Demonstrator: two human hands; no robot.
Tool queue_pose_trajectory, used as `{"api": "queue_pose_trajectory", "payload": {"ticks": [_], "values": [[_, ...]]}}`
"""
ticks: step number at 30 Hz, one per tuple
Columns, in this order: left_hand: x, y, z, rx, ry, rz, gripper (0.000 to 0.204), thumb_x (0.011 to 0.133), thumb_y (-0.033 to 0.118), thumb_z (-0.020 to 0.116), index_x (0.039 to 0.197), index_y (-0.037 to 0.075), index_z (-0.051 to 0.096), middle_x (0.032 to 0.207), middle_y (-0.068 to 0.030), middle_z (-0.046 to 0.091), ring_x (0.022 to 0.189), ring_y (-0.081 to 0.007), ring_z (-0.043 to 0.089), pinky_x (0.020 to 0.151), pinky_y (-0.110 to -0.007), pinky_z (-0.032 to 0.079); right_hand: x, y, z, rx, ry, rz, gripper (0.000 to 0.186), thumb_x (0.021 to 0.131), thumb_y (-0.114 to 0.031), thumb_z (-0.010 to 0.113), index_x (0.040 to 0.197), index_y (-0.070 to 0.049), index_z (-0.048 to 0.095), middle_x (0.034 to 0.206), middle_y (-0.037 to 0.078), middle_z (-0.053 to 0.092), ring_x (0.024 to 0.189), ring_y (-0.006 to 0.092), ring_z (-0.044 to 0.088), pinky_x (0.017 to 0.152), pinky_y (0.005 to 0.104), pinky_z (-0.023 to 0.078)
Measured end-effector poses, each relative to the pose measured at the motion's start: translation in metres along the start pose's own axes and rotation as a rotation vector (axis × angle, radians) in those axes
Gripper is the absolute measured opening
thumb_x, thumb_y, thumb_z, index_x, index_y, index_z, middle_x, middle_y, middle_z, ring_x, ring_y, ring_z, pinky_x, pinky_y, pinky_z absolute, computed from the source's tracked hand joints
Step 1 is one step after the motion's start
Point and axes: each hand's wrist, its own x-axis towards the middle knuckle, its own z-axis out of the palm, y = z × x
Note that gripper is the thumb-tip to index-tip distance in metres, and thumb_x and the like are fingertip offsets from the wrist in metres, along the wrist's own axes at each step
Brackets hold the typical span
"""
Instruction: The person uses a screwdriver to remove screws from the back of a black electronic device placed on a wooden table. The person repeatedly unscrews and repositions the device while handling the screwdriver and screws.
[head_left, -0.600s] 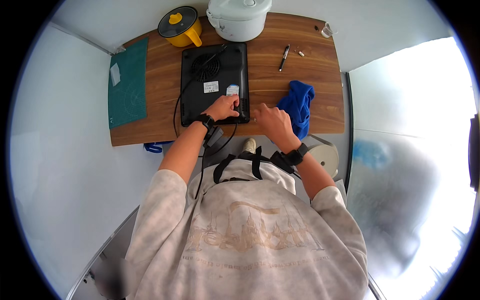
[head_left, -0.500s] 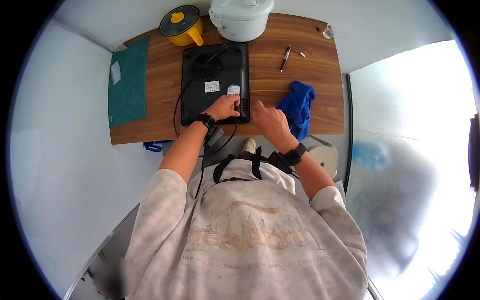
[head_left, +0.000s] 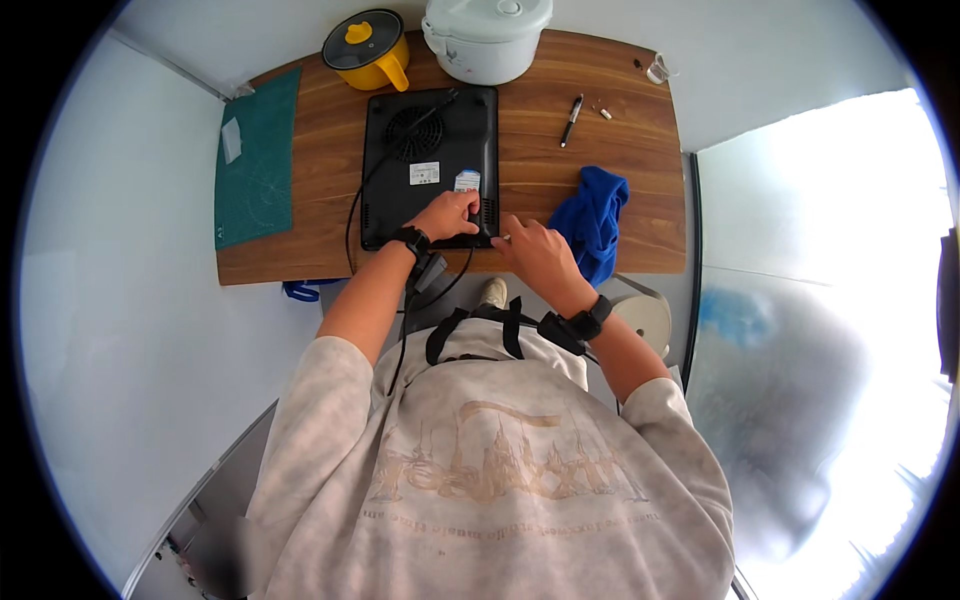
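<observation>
A black induction cooker [head_left: 400, 215] lies upside down on the table, its round fan grille and white labels facing up. My left hand [head_left: 447, 214] rests on its underside near the close right corner, thumb and forefinger curved and apart. At that corner, just beside the cooker's edge, my right hand [head_left: 537, 250] has its fingers pinched together. Something small and pale shows at its fingertips, too small to name. A black power cord [head_left: 352, 225] runs across the cooker and down its left side.
The wooden table [head_left: 540, 110] also bears a yellow pot [head_left: 385, 72], a white lidded pot [head_left: 485, 52], a green cutting mat [head_left: 255, 190], a pen [head_left: 571, 121] and a blue cloth [head_left: 597, 215]. A small clear cup [head_left: 657, 70] stands at the far right. A white round stool [head_left: 642, 318] is below.
My right hand has moved slightly left and down, its fingertips now at the cooker's near right corner. My left hand keeps its place on the cooker.
</observation>
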Motion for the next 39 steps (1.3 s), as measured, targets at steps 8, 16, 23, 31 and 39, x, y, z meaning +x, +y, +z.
{"api": "queue_pose_trajectory", "payload": {"ticks": [8,16,23,31,39], "values": [[-0.001,0.009,-0.001,0.03,0.003,-0.031,0.034,0.073,0.007,0.081,0.089,0.004,0.052,0.077,-0.0116,0.062,0.072,-0.025,0.063,0.064,-0.037,0.048,-0.029,0.025,-0.006,0.05,0.029,0.008,0.021,0.087,-0.016,0.067,0.1,-0.004,0.057,0.089,0.019,0.062,0.078,0.0355,0.066,0.066,0.0451,0.053],[-0.002,0.004,0.0,0.036,0.014,-0.004,0.033,0.074,0.007,0.082,0.091,0.003,0.053,0.073,-0.0076,0.057,0.068,-0.0194,0.058,0.062,-0.034,0.046,-0.052,0.028,0.016,-0.01,0.161,-0.107,0.019,0.086,-0.007,0.062,0.104,-0.007,0.058,0.09,0.015,0.057,0.084,0.0359,0.063,0.072,0.045,0.053],[-0.003,0.007,0.001,0.045,0.023,-0.015,0.034,0.075,0.006,0.082,0.092,0.003,0.053,0.074,-0.0075,0.057,0.068,-0.0195,0.057,0.063,-0.034,0.046,-0.061,0.058,0.025,0.101,-0.175,0.217,0.034,0.087,-0.016,0.065,0.119,-0.006,0.057,0.105,0.023,0.068,0.099,0.0382,0.065,0.08,0.0482,0.053],[-0.002,0.01,-0.001,0.053,0.004,-0.035,0.034,0.074,0.008,0.082,0.09,0.004,0.052,0.078,-0.0112,0.062,0.075,-0.0257,0.063,0.067,-0.038,0.049,-0.073,0.11,0.082,0.143,-0.171,0.231,0.032,0.088,-0.016,0.065,0.117,-0.005,0.059,0.107,0.02,0.068,0.098,0.0404,0.065,0.082,0.0495,0.052],[-0.002,0.006,0.0,0.036,0.013,-0.027,0.035,0.075,0.007,0.082,0.092,0.004,0.053,0.071,-0.0072,0.056,0.068,-0.0194,0.058,0.063,-0.033,0.046,-0.073,0.126,0.098,0.413,-0.194,0.293,0.025,0.09,-0.025,0.069,0.104,-0.004,0.066,0.08,0.016,0.067,0.078,0.0326,0.066,0.069,0.0408,0.051]]}}
